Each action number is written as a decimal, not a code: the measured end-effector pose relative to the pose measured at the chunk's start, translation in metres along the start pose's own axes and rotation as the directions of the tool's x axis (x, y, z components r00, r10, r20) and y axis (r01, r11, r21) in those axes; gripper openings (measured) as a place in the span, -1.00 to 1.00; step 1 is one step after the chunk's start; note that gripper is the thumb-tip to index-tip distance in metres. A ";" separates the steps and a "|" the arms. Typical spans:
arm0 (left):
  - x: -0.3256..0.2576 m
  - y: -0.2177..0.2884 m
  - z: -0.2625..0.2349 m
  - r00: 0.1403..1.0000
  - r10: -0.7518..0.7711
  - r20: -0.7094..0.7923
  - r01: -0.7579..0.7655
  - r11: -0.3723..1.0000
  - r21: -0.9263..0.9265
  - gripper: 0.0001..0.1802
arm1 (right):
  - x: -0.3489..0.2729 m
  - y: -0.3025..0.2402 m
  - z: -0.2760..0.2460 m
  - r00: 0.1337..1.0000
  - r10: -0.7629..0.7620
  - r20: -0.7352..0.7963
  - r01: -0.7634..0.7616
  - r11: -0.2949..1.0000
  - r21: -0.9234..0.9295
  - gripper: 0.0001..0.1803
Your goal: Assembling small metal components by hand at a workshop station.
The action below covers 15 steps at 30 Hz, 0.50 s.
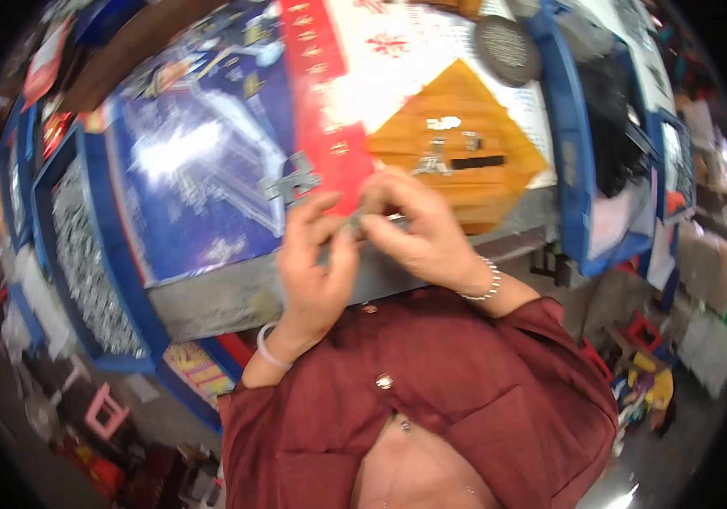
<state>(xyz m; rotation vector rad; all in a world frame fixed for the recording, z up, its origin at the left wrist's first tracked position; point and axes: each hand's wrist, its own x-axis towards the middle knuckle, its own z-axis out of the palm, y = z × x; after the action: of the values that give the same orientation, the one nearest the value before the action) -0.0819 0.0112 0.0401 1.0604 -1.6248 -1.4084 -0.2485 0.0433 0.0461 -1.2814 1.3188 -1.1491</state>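
Red printed strip (323, 93), perhaps a label

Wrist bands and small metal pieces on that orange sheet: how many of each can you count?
Small metal pieces on the orange diamond-shaped sheet: 3, possibly more, blurred.
White band on the left hand's wrist: 1.
Beaded bracelet on the right hand's wrist: 1.
Total: 5.

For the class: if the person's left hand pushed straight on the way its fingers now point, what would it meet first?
Probably the small grey metal part pinched between both hands, then the right hand; depth is unclear.
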 end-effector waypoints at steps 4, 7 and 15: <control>-0.005 -0.006 -0.004 0.999 0.042 -0.017 -0.040 0.996 0.080 -0.65 | 0.001 -0.003 0.005 0.998 -0.012 -0.059 0.010 1.000 -0.019 -0.91; -0.007 -0.007 -0.002 0.997 0.083 -0.006 -0.081 0.988 0.132 -0.64 | 0.001 -0.002 0.007 0.997 -0.010 -0.074 0.009 1.000 -0.024 -0.89; -0.006 -0.006 0.003 0.981 0.194 0.014 -0.194 0.971 0.137 -0.61 | -0.002 0.004 0.005 0.999 0.032 -0.044 -0.024 0.984 0.177 -0.89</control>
<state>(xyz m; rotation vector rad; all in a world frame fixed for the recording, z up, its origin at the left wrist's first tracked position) -0.0814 0.0170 0.0342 0.9482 -1.7952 -1.1832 -0.2437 0.0456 0.0414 -1.1104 1.2352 -1.2535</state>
